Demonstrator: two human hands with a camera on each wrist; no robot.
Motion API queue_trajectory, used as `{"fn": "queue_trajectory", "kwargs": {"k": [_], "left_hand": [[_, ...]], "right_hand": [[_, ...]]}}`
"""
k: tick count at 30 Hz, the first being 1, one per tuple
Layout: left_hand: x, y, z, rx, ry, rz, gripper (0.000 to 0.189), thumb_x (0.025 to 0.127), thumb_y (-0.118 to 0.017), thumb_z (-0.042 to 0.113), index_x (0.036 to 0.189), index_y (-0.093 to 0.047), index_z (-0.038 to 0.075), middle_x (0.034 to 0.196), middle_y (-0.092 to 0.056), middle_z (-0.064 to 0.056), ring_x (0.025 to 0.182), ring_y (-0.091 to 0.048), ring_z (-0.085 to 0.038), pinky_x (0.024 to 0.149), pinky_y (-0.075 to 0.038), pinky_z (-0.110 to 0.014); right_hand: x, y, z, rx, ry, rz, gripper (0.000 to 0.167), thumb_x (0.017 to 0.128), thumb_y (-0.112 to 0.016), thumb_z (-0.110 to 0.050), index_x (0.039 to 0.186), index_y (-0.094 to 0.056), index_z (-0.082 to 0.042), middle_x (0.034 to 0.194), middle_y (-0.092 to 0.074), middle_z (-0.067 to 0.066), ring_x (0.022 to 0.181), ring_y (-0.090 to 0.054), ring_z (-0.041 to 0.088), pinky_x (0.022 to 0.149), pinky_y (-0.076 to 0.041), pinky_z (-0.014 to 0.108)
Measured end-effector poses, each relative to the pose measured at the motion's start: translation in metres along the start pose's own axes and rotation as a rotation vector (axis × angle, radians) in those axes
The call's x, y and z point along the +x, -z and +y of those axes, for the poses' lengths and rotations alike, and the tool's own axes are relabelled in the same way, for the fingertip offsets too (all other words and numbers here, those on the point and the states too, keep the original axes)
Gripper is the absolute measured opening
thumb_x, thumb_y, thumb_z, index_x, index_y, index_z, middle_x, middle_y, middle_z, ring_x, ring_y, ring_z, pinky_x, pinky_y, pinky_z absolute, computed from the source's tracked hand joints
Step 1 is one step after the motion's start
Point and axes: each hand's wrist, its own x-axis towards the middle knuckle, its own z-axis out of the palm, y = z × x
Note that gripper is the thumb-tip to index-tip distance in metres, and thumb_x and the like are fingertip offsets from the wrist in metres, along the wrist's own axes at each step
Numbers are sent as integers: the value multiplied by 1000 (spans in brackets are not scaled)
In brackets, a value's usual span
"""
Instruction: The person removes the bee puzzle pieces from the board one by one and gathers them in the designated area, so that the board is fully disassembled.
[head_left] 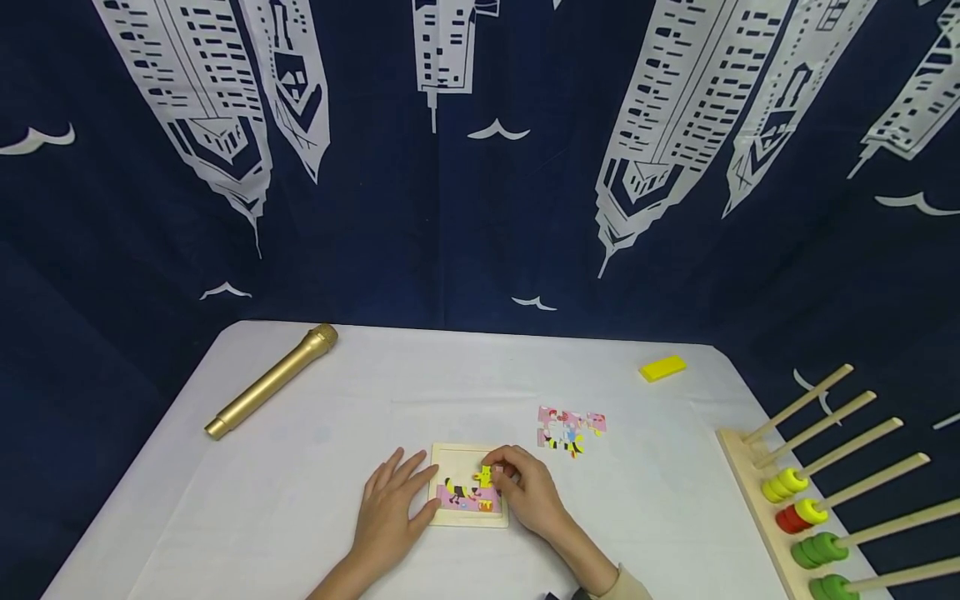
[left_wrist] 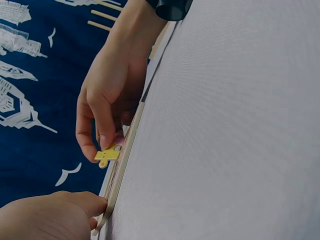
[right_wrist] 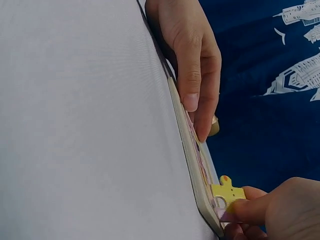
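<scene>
A shallow wooden puzzle tray (head_left: 457, 451) lies on the white table, its lower part filled with pink, black and yellow pieces (head_left: 459, 497). My right hand (head_left: 528, 492) pinches a yellow and pink jigsaw piece (right_wrist: 227, 192) between thumb and fingers over the tray's right side; the piece is tilted up in both wrist views. On the tray's left edge rests my left hand (head_left: 397, 508), fingers spread and fairly straight, the thumb touching the frame. Further right of the tray is a group of loose jigsaw pieces (head_left: 562, 429).
A gold microphone (head_left: 272, 382) lies at the back left of the table. At the back right there is a yellow block (head_left: 663, 368). A wooden peg stand (head_left: 757, 475) with colored rings stands along the right edge. Behind the table hangs a dark blue printed cloth (head_left: 450, 208).
</scene>
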Motion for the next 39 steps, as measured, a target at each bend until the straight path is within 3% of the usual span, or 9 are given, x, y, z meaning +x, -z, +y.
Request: {"fn": "queue_trajectory", "kwargs": {"k": [9, 15, 25, 31, 39], "left_hand": [[-1, -1, -1, 25, 2, -2, 41, 82, -76, 25, 120, -69, 12, 138, -58, -9, 137, -41, -40, 110, -29, -58], [-1, -1, 0, 16, 3, -1, 41, 82, -76, 25, 120, -69, 12, 138, -58, -9, 137, -40, -39, 111, -28, -57], [0, 0, 0, 19, 7, -3, 42, 82, -75, 26, 121, -69, 13, 139, -58, -8, 138, -40, -39, 111, -28, -56], [-1, 0, -1, 17, 12, -6, 42, 82, -75, 26, 121, -68, 12, 139, -58, -8, 138, -40, -39, 111, -28, -56], [-1, 0, -1, 9, 16, 0, 42, 81, -76, 25, 120, -69, 12, 139, -58, -8, 138, -40, -39, 111, -29, -57]], "right_hand": [[4, 3, 0, 236, -139, 74, 16, 90, -64, 1, 95, -71, -13, 85, -67, 3, 72, -54, 7, 59, -45, 16], [9, 20, 2, 278, -212, 125, 12, 91, -63, 2, 98, -70, -5, 84, -63, 8, 64, -51, 8, 52, -44, 17], [22, 89, 28, 209, -366, 291, 17, 93, -59, 0, 108, -68, 1, 88, -62, 5, 69, -53, 9, 54, -43, 19], [18, 120, 51, 88, -463, 280, 21, 97, -57, -9, 113, -67, 0, 90, -62, 5, 72, -51, 11, 56, -42, 21], [13, 134, 63, 53, -500, 264, 22, 96, -58, -7, 114, -66, 3, 82, -60, 0, 70, -51, 10, 55, -42, 21]]}}
